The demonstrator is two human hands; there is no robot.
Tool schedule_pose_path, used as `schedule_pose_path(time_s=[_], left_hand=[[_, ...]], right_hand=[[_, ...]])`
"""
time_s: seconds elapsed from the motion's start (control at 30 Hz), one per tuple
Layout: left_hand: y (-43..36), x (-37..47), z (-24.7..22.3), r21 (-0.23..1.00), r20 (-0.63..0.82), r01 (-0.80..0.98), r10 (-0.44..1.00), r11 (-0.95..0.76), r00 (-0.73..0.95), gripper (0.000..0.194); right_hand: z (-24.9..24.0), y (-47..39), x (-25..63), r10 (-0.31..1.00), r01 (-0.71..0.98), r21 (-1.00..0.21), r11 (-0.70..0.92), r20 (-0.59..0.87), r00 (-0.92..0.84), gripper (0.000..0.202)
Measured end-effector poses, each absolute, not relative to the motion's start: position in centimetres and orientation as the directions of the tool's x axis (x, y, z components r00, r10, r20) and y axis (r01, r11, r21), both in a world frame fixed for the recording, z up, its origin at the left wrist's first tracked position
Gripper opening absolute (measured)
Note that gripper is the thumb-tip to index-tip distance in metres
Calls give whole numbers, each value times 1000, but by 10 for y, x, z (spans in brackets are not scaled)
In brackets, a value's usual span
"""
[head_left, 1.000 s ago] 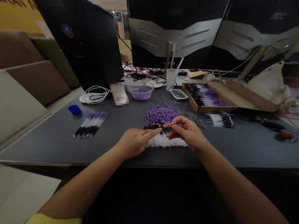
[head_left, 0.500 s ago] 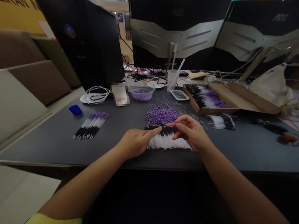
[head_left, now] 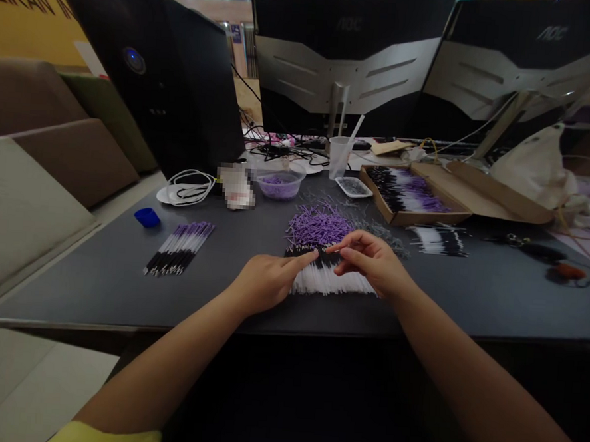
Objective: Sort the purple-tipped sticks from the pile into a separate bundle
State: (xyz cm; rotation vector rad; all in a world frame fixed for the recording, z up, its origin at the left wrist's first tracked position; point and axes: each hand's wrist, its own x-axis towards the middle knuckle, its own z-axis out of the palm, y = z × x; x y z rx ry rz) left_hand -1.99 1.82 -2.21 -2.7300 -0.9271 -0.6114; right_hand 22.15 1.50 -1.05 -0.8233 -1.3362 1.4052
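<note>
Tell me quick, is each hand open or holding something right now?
Left hand: pointing across the black-and-white sticks; can't tell if it holds any.
Right hand: half-curled over them too; can't tell if it pinches something tiny.

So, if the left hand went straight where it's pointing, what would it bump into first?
Probably the right hand: its fingers are just ahead of the left hand. Depth is unclear, so it might brush the black-and-white sticks underneath instead.
</note>
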Motion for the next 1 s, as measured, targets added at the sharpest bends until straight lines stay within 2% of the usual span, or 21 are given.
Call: schedule_pose_path(time_s=[0.07, 0.23, 0.4, 0.53, 0.63, 0.7, 0.77, 0.83, 0.9, 1.0], left_hand=[[17, -19, -22, -54, 443, 616, 534, -786, 721, 53], [15, -17, -22, -64, 468, 586, 494, -808, 732, 54], [15, -17, -20, -60, 526, 551, 443, -832, 726, 35], [16, -17, -20, -5, 545, 575, 480, -818, 687, 23], [17, -17, -19, 124, 566, 608, 559, -784, 605, 17], [17, -18, -16, 301, 584, 583, 629, -754, 513, 13], [17, -19, -12, 540, 593, 441, 696, -717, 405, 10], [17, -20, -9, 730, 580, 203, 748, -653, 323, 11], [19, -21, -8, 813, 558, 8, 783, -582, 277, 15], [24, -22, -9, 858, 512, -104, 825, -502, 241, 16]], right_hand=[[-10, 13, 218, 944, -149, -981, 126, 164, -285, 20], [-10, 7, 211, 918, 95, -968, 231, 184, -352, 20], [-10, 6, 212, 910, 117, -944, 308, 256, -325, 20], [-10, 8, 217, 921, 165, -924, 345, 299, -248, 20], [-10, 10, 221, 934, 168, -927, 337, 306, -183, 25], [-10, 12, 224, 945, 144, -937, 318, 301, -126, 27], [-10, 13, 228, 956, 108, -951, 289, 282, -83, 30], [-9, 14, 230, 961, 97, -958, 269, 259, -97, 31], [-7, 12, 230, 956, 130, -956, 264, 241, -165, 31], [-4, 7, 225, 932, 235, -935, 266, 187, -310, 31]])
